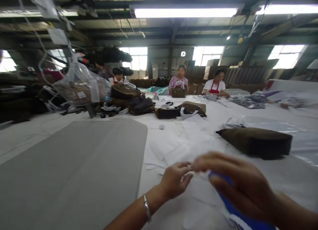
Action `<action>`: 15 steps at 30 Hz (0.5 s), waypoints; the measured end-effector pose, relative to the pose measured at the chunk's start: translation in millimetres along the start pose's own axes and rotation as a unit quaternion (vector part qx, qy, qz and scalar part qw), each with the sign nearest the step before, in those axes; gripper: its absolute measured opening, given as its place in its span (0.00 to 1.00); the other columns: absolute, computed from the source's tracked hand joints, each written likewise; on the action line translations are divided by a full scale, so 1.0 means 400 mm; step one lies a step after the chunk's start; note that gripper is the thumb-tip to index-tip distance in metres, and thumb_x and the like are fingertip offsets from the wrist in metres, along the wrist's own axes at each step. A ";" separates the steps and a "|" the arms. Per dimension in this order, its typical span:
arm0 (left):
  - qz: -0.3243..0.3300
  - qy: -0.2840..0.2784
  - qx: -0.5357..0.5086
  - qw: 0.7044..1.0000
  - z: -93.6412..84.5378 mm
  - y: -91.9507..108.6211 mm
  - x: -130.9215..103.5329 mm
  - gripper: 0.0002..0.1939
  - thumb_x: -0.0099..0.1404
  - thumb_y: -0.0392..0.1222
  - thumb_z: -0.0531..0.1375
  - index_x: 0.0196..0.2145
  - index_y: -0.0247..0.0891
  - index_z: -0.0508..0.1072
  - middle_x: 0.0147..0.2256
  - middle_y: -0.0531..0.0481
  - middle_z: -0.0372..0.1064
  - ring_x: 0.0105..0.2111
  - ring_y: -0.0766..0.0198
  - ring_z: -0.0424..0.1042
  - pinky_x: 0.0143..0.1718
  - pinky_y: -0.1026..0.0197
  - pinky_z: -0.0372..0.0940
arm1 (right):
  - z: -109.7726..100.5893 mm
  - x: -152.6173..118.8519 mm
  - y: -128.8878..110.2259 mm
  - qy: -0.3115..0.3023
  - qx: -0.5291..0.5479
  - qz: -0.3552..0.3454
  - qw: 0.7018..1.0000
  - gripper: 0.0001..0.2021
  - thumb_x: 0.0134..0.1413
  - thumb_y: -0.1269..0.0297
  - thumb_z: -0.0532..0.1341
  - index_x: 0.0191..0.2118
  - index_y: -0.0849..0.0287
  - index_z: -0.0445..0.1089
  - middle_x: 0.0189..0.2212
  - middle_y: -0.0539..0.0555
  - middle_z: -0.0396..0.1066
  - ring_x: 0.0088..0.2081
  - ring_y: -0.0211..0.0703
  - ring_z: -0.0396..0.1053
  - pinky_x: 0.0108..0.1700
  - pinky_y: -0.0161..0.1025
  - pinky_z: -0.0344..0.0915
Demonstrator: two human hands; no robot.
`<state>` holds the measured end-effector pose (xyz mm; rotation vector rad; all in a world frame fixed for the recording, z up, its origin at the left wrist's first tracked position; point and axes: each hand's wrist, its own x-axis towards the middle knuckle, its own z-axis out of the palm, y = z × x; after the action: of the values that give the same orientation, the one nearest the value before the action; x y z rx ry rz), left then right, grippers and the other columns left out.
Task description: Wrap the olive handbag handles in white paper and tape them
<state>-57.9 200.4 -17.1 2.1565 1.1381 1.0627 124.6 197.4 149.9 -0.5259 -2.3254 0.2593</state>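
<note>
My left hand (176, 180), with a silver bangle at its wrist, is over the white sheets (174, 147) in the middle of the table. Its fingers are bent, and whether anything small is between them cannot be made out. My right hand (238, 183) is raised at the right, blurred by motion, with its thumb apart from its fingers and nothing seen in it. The fingertips of both hands come close together. Behind and below my right hand lies something blue (231, 203), partly hidden by it.
A grey sheet (81, 167) covers the table's left side. A dark brown bag (258, 140) lies at the right, near clear plastic (305, 137). More bags (192, 109) lie farther back, and several people sit across the table. A plastic bag (81, 84) hangs at the left.
</note>
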 end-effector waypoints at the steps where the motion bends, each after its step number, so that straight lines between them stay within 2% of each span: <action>1: 0.012 -0.012 0.023 1.000 -0.008 -0.040 0.032 0.16 0.69 0.41 0.59 0.52 0.38 0.79 0.58 0.42 0.73 0.55 0.50 0.73 0.59 0.48 0.67 | 0.020 0.050 0.091 -0.007 0.001 0.045 0.999 0.14 0.69 0.56 0.56 0.51 0.52 0.75 0.44 0.56 0.79 0.42 0.46 0.79 0.42 0.37 0.75; 3: 0.037 -0.053 0.087 0.994 -0.015 -0.118 0.091 0.20 0.69 0.45 0.60 0.56 0.38 0.76 0.63 0.40 0.66 0.63 0.45 0.65 0.64 0.42 0.61 | 0.059 0.142 0.320 -0.021 -0.035 0.182 0.982 0.14 0.67 0.58 0.57 0.50 0.55 0.76 0.44 0.55 0.80 0.41 0.44 0.79 0.44 0.37 0.75; 5: 0.040 -0.093 0.146 0.984 -0.012 -0.189 0.134 0.25 0.70 0.49 0.59 0.61 0.38 0.71 0.67 0.38 0.59 0.68 0.42 0.57 0.67 0.36 0.56 | 0.089 0.203 0.571 -0.027 -0.121 0.334 0.935 0.14 0.66 0.59 0.58 0.50 0.57 0.77 0.44 0.54 0.81 0.42 0.45 0.79 0.47 0.37 0.73; 7: 0.026 -0.115 0.174 0.978 -0.005 -0.244 0.155 0.28 0.71 0.53 0.58 0.64 0.40 0.67 0.69 0.38 0.56 0.69 0.42 0.53 0.67 0.35 0.54 | 0.105 0.230 0.789 -0.021 -0.158 0.408 0.899 0.18 0.68 0.61 0.54 0.52 0.63 0.76 0.43 0.59 0.81 0.40 0.47 0.80 0.45 0.40 0.74; 8: 0.022 -0.117 0.182 0.976 -0.001 -0.264 0.158 0.29 0.71 0.54 0.57 0.65 0.41 0.65 0.69 0.40 0.55 0.69 0.44 0.53 0.67 0.35 0.55 | 0.109 0.236 0.877 -0.023 -0.175 0.433 0.884 0.19 0.69 0.62 0.52 0.54 0.64 0.75 0.45 0.60 0.80 0.41 0.49 0.80 0.47 0.41 0.73; 9: 0.022 -0.114 0.189 0.975 0.002 -0.280 0.158 0.28 0.72 0.54 0.56 0.66 0.42 0.64 0.69 0.42 0.55 0.69 0.45 0.53 0.67 0.37 0.57 | 0.111 0.241 0.948 -0.028 -0.188 0.449 0.873 0.19 0.69 0.63 0.51 0.55 0.65 0.74 0.47 0.62 0.79 0.45 0.50 0.79 0.49 0.43 0.72; 11: 0.033 -0.100 0.206 0.973 0.008 -0.301 0.155 0.27 0.73 0.53 0.55 0.66 0.44 0.64 0.69 0.45 0.55 0.69 0.48 0.55 0.65 0.39 0.60 | 0.119 0.257 1.052 -0.055 -0.210 0.464 0.859 0.19 0.69 0.62 0.52 0.56 0.64 0.73 0.52 0.63 0.76 0.54 0.53 0.74 0.57 0.44 0.68; 13: 0.055 -0.068 0.227 0.970 0.016 -0.317 0.155 0.26 0.72 0.54 0.56 0.64 0.45 0.66 0.68 0.47 0.57 0.68 0.50 0.58 0.63 0.43 0.63 | 0.142 0.288 1.121 -0.100 -0.218 0.463 0.854 0.19 0.69 0.60 0.55 0.58 0.61 0.72 0.58 0.62 0.72 0.62 0.53 0.67 0.63 0.45 0.61; 15: 0.086 -0.015 0.242 0.966 0.030 -0.336 0.159 0.26 0.69 0.55 0.58 0.61 0.44 0.70 0.67 0.47 0.61 0.67 0.51 0.60 0.63 0.47 0.62 | 0.185 0.330 1.173 -0.154 -0.213 0.459 0.849 0.21 0.68 0.56 0.58 0.61 0.61 0.69 0.62 0.63 0.68 0.65 0.54 0.62 0.66 0.49 0.56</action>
<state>-88.8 325.9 -91.5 2.6792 1.3231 0.8831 125.5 674.0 23.0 -1.9453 -2.2444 0.2725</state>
